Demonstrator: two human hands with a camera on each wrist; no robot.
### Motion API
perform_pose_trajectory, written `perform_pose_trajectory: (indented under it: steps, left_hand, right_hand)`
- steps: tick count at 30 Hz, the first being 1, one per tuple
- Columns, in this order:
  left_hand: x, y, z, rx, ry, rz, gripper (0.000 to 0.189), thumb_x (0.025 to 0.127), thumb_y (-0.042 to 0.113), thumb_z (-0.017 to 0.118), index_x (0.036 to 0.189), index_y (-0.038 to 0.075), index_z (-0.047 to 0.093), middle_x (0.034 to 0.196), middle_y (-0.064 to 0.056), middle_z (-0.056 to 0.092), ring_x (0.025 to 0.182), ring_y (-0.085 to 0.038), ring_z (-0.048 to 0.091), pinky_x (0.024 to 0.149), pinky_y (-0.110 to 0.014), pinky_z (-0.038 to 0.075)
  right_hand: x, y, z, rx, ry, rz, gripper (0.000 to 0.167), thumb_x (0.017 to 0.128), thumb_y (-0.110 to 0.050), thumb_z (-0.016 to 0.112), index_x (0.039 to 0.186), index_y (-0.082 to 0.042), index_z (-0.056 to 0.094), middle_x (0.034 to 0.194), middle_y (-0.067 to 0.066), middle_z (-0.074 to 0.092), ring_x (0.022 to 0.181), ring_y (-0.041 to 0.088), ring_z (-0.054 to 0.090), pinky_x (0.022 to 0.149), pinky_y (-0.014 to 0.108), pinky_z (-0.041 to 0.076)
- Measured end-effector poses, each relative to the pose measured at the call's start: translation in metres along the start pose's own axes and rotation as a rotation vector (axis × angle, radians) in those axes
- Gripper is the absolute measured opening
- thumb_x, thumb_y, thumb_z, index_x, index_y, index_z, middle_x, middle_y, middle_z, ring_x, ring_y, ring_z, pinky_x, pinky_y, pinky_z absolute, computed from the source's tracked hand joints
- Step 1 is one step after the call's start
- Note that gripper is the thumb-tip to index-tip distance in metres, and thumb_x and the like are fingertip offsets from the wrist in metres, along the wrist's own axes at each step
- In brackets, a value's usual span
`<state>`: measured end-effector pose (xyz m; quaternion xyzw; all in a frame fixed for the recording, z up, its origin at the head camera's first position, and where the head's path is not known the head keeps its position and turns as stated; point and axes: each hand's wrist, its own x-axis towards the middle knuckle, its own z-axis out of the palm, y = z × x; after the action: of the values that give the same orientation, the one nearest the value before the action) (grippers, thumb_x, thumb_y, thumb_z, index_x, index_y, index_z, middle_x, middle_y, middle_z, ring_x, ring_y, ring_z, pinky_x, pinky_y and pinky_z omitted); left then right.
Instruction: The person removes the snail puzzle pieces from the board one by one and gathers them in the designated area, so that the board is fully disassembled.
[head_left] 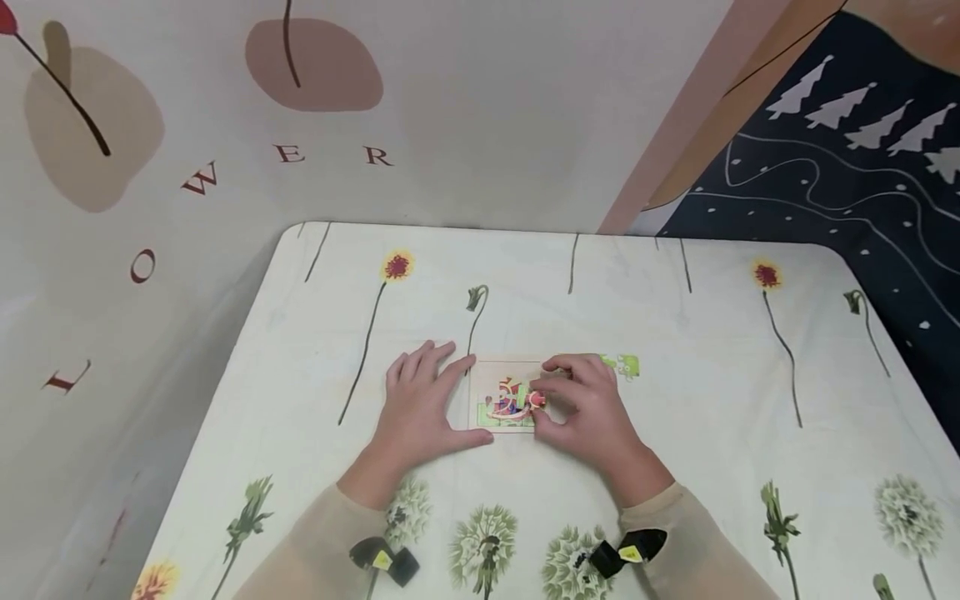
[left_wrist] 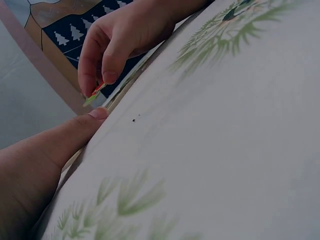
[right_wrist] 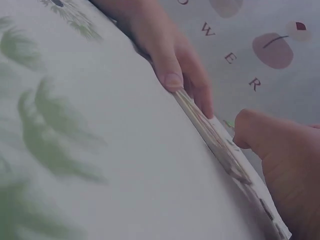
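Note:
A small jigsaw puzzle board (head_left: 487,377) with a pale border lies on the table, its picture partly filled in with red, green and blue shapes. My left hand (head_left: 422,408) spreads over its left side, index fingertip and thumb resting at the edges. Over the right side, my right hand (head_left: 592,408) pinches a puzzle piece between thumb and fingers. In the left wrist view that puzzle piece (left_wrist: 94,96) looks green and red, held tilted just above the board. The board's thin edge shows in the right wrist view, and the right fingers cover part of its right side.
A green puzzle piece (head_left: 628,365) lies just beyond the right hand, which partly hides what is beside it. The flower-print tablecloth (head_left: 697,375) covers the table. A printed wall (head_left: 487,167) stands behind the far edge.

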<state>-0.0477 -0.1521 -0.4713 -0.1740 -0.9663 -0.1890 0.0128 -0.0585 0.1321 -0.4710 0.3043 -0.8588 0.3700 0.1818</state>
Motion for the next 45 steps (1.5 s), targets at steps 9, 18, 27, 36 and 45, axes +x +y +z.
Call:
perform_pose_trajectory:
  steps: [9,18,27,36,45]
  left_hand:
    - [0.0,0.001,0.0,-0.002,0.0,0.004,0.11,0.07,0.084,0.078,0.159,0.023,0.052,0.166,-0.011,0.037,0.156,-0.04,0.023,0.12,-0.067,0.015]
    - [-0.001,-0.001,0.002,0.003,0.004,0.007,0.11,0.071,0.085,0.077,0.159,0.023,0.051,0.166,-0.01,0.037,0.156,-0.039,0.023,0.12,-0.067,0.016]
    - [-0.001,0.0,0.001,-0.003,0.003,0.009,0.109,0.071,0.084,0.078,0.159,0.023,0.052,0.166,-0.011,0.037,0.156,-0.04,0.023,0.12,-0.068,0.016]
    - [-0.001,0.002,-0.001,0.001,-0.015,-0.001,0.109,0.072,0.084,0.077,0.16,0.024,0.051,0.167,-0.011,0.036,0.157,-0.039,0.022,0.12,-0.067,0.015]
    - [0.0,0.001,0.0,0.0,-0.006,0.0,0.109,0.072,0.083,0.078,0.159,0.023,0.051,0.166,-0.011,0.037,0.157,-0.04,0.022,0.12,-0.067,0.015]
  right_hand:
    - [-0.015,0.02,-0.024,-0.041,0.018,0.073,0.024,0.078,-0.013,0.082,0.101,-0.016,0.085,0.122,0.009,0.071,0.112,0.034,0.054,0.094,0.061,0.031]
    - [-0.022,0.029,-0.035,-0.091,-0.017,0.118,0.026,0.079,-0.013,0.082,0.104,-0.017,0.085,0.124,0.007,0.069,0.117,0.035,0.051,0.094,0.063,0.029]
    - [-0.024,0.03,-0.034,-0.1,-0.03,0.126,0.025,0.08,-0.013,0.082,0.105,-0.016,0.086,0.119,0.006,0.07,0.116,0.036,0.05,0.096,0.064,0.028]
    - [-0.024,0.031,-0.032,-0.112,-0.029,0.149,0.026,0.08,-0.011,0.081,0.105,-0.016,0.086,0.116,0.004,0.069,0.115,0.035,0.05,0.093,0.062,0.028]
    - [-0.019,0.027,-0.028,-0.072,0.004,0.124,0.03,0.08,-0.014,0.079,0.11,-0.015,0.084,0.119,0.007,0.069,0.115,0.035,0.05,0.092,0.062,0.027]
